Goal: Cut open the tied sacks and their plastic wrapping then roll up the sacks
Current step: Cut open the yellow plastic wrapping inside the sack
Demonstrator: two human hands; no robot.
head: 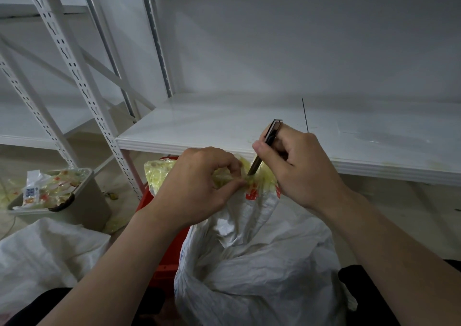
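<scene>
A white woven sack (252, 258) stands in front of me, its neck bunched and bound with yellowish plastic wrapping (259, 181) marked with red print. My left hand (197, 186) pinches the wrapping at the neck between thumb and fingers. My right hand (296, 166) grips a slim metal utility knife (268, 140), held like a pen. Its blade tip points down into the wrapping just right of my left fingers. The sack rests against a red crate (169, 253) that is mostly hidden behind it.
A white metal shelf (224, 126) runs just behind the sack, its front edge close to my hands. A grey bin (84, 206) full of discarded yellow wrapping sits on the floor at left. Another white sack (42, 256) lies at lower left. Slotted shelf uprights (82, 83) stand at left.
</scene>
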